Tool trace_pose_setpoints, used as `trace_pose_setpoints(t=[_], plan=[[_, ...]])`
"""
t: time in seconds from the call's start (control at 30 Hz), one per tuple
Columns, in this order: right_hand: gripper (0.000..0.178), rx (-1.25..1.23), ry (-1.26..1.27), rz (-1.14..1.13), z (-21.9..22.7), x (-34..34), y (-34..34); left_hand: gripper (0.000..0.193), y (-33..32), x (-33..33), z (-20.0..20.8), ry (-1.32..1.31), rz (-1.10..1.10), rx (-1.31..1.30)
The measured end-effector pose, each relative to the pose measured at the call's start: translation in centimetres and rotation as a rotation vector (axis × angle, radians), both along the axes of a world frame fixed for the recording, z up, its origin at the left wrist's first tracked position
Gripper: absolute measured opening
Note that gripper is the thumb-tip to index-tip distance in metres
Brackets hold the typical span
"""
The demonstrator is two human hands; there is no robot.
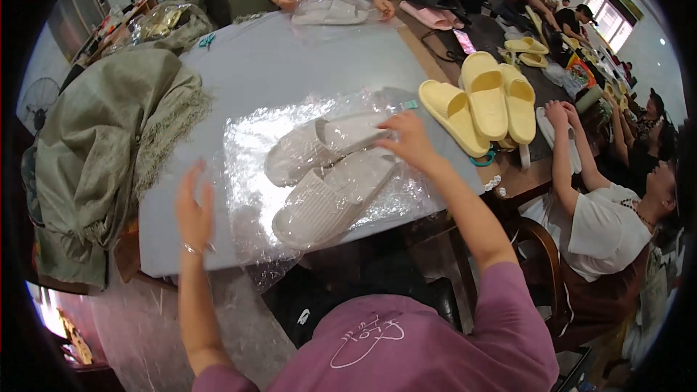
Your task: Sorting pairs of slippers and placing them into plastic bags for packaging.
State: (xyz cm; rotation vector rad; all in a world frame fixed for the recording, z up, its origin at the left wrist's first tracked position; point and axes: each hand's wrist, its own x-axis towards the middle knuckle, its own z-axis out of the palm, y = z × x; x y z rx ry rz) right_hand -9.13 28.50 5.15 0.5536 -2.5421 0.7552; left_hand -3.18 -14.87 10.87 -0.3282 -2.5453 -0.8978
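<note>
A pair of light grey slippers lies on the table before me, toes to the left. The far slipper and near slipper rest with a shiny clear plastic bag; I cannot tell how far the film covers them. My right hand is at the heel ends, thumb and fingers closed about the far slipper's heel. Left of the bag, my left hand is raised off the table, slightly blurred, fingers stretched out and holding nothing.
Yellow slippers are stacked at the right table edge. Greenish woven cloth covers a heap on the left. Across the table, a person's hands hold a bagged pale pair. A seated person in a white top is close on my right.
</note>
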Motion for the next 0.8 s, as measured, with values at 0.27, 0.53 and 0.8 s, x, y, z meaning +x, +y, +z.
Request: trace_pose_setpoints(t=[0.27,0.53,0.8], plan=[[0.062,0.354,-0.198,0.068,0.1,-3.1,-7.0,0.084,2.5,4.8,-8.7,0.036,0.240,0.282],[0.070,0.155,-0.576,0.643,2.2,-2.1,-10.3,0.064,0.6,3.0,-9.5,-0.285,0.175,1.181],[0.033,0.101,-0.150,0.493,-2.6,-0.2,-13.6,0.031,-0.8,1.1,-11.6,-0.481,0.108,1.262]])
